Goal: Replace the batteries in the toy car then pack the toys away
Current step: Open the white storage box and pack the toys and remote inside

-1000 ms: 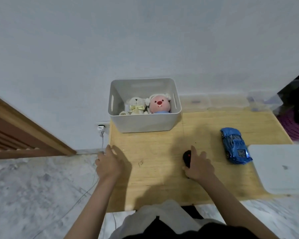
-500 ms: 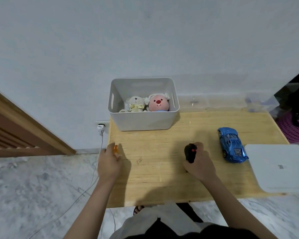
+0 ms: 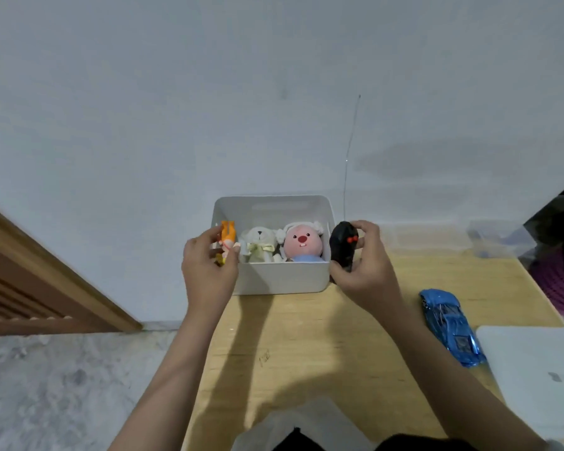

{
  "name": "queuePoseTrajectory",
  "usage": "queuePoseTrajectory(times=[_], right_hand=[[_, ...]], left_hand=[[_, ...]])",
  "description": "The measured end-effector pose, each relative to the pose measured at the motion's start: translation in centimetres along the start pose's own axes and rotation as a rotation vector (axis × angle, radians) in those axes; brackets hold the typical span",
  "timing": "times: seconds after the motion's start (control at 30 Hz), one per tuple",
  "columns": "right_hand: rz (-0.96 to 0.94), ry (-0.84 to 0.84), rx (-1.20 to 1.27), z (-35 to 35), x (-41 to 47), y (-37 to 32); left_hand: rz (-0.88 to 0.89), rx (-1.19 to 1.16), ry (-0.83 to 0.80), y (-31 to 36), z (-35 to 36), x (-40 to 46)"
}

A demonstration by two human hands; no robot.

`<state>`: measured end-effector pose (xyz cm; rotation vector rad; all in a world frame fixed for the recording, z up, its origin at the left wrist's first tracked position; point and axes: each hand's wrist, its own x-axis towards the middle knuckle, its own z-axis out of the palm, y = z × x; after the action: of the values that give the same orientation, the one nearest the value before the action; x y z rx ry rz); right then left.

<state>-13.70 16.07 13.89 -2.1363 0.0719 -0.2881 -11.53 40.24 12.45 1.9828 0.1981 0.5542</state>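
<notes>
A white bin (image 3: 284,279) stands at the back of the wooden table (image 3: 306,340), holding a cream plush (image 3: 258,244) and a pink-faced plush (image 3: 302,243). My left hand (image 3: 209,271) grips a small orange toy (image 3: 227,237) over the bin's left rim. My right hand (image 3: 367,271) holds a black remote control (image 3: 342,245) with red buttons at the bin's right rim; its thin antenna (image 3: 350,151) points up. The blue toy car (image 3: 450,325) lies on the table to the right, apart from both hands.
A white flat board (image 3: 541,372) covers the table's right front corner. Clear plastic containers (image 3: 437,237) sit along the wall behind the table. A wooden door frame (image 3: 46,275) is at the left, over marble floor (image 3: 62,385). Purple mesh (image 3: 557,284) shows at the far right.
Both hands rose from the table and moved back to the bin, the left with the orange toy, the right with the black remote. The car stayed put.
</notes>
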Motion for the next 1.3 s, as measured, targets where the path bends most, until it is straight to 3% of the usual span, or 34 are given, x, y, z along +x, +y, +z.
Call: queuePoseTrajectory(times=[0.2, 0.47, 0.6, 0.93, 1.1, 1.3], right_hand=[[-0.078, -0.209, -0.183, 1.9, 6.4, -2.3], [-0.137, -0.453, -0.562, 5.2, 10.4, -1.5], [-0.139, -0.631, -0.740, 6.7, 10.5, -0.4], [-0.098, -0.710, -0.641, 8.4, 10.6, 1.6], [-0.096, -0.895, -0.699, 8.5, 11.1, 0.9], [-0.155, -0.880, -0.893, 9.8, 11.5, 0.9]], left_hand=[[-0.038, 0.194, -0.217, -1.1, 3.1, 6.6], [-0.240, 0.665, -0.644, -4.3, 8.8, 10.4], [-0.274, 0.753, -0.703, -4.9, 10.0, 10.8], [-0.269, 0.907, -0.761, -5.2, 10.3, 10.6], [-0.249, 0.980, -0.781, -4.9, 10.0, 10.4], [-0.204, 1.024, -1.052, -3.8, 9.3, 10.0]])
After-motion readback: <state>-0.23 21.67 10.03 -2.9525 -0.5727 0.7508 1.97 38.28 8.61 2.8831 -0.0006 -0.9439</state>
